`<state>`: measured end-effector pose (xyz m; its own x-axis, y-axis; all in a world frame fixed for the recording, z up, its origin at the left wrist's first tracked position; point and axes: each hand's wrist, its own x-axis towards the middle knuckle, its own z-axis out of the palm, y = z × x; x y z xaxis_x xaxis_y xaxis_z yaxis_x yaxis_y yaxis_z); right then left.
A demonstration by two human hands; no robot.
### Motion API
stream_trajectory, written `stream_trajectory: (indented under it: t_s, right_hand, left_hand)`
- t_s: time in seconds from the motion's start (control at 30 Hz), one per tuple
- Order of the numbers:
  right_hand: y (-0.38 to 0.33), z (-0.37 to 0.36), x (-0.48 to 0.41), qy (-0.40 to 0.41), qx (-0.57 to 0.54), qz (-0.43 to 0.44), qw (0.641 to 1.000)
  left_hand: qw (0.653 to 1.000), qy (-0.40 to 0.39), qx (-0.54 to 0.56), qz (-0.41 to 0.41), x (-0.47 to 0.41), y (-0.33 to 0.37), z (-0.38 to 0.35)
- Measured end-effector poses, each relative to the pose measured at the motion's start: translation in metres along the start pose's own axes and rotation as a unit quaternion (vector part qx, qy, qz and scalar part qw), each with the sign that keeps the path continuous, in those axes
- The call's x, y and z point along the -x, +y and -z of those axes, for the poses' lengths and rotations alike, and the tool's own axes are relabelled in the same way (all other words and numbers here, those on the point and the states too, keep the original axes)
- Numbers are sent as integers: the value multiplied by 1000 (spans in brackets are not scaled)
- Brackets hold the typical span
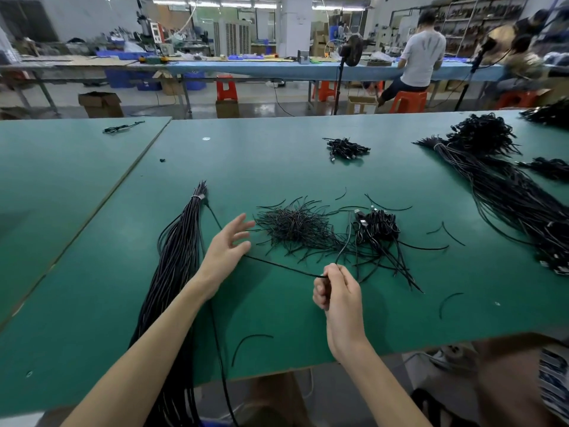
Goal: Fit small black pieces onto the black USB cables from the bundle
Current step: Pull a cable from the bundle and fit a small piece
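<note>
The left hand (229, 245) is hovering over the green surface (308, 167) with its fingers spread and relaxed, holding nothing, its fingertips reaching toward the pieces (295, 226). The right hand (337, 292) is pinching a single cable (283, 266) between thumb and forefinger, with the other fingers curling into the palm. That cable is running from the pinch leftward across the surface, passing behind the left hand and on up toward the tied top of the bundle (178, 257). A second thin strand is rising from the right hand in a loop toward the heap (377, 228).

The bundle is lying on the left, bound near its far end by a pale tie (198, 197), with its near end hanging over the edge of the surface. The pieces are lying in a loose tangle between the bundle and the heap, which is showing USB plugs. A few stray pieces are lying scattered around them. A smaller cluster (346, 147) is sitting farther back, and a large mass of cables (498, 192) is spreading along the right side.
</note>
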<state>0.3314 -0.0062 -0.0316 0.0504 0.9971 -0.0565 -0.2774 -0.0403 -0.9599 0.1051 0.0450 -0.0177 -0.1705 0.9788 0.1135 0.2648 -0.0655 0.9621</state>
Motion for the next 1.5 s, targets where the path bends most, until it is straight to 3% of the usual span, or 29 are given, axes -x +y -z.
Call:
stream_trajectory:
  t_s: [0.07,0.17,0.33,0.47,0.67,0.77,0.83,0.9,0.97,1.1,1.23,1.37,1.5]
  right_hand:
    - [1,0,0,8,-13,-1,1000]
    - [0,0,1,2,-30,5,1000]
    - [-2,-2,3,-15,-17,14,1000]
    - [-3,-2,6,-37,33,29,998]
    - [-1,-4,7,-70,93,49,992]
    - [0,-4,7,-73,104,50,991]
    - [0,-5,7,-80,119,55,988]
    - [-1,-7,8,-84,139,66,985]
    - [0,-7,9,-73,137,69,985]
    - [1,-3,6,-10,101,71,992]
    - [4,-5,2,15,92,71,993]
    - [5,-4,2,23,76,61,995]
    - [6,-2,0,24,58,50,997]
  left_hand:
    - [997,35,-58,-24,3,-4,1]
    - [977,149,-141,-56,2,-7,4]
    - [959,215,-183,33,0,-19,8]
    - [920,268,-281,56,2,-20,4]
    - [935,294,-198,9,5,-21,7]
    - [944,329,-32,18,3,-18,13]
    - [943,299,139,37,2,-15,15]
    - [926,217,302,61,1,-15,18]
    - [909,117,393,77,1,-16,20]
    - [919,-21,378,109,4,-13,15]
    - [906,-120,386,128,8,-7,16]
    - [908,-146,359,160,12,-1,20]
    - [888,-161,385,193,15,0,15]
